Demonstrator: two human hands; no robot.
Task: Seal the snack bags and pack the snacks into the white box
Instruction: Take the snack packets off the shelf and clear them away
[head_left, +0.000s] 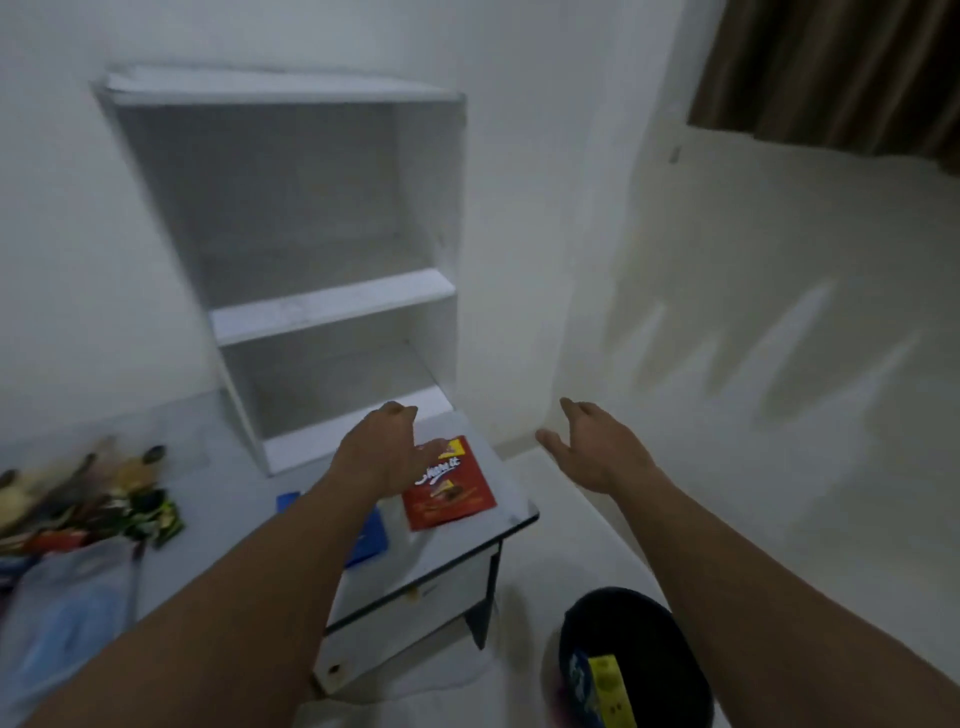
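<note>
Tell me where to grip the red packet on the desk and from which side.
Probably pinch its near right corner, coming from the right: the red packet lies flat, the left hand overlaps its far left corner, and that near side lies bare close to the edge of the desk.

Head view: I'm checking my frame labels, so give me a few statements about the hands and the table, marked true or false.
1. The red packet lies on the table. True.
2. The right hand holds a packet. False: it is open and holds nothing, out past the table's edge.
3. The left hand reaches over the red packet's corner. True.
4. The shelf stands on the floor. False: it stands on the table.
5. A blue packet lies right of the red one. False: it lies to its left, partly under the left forearm.
</note>
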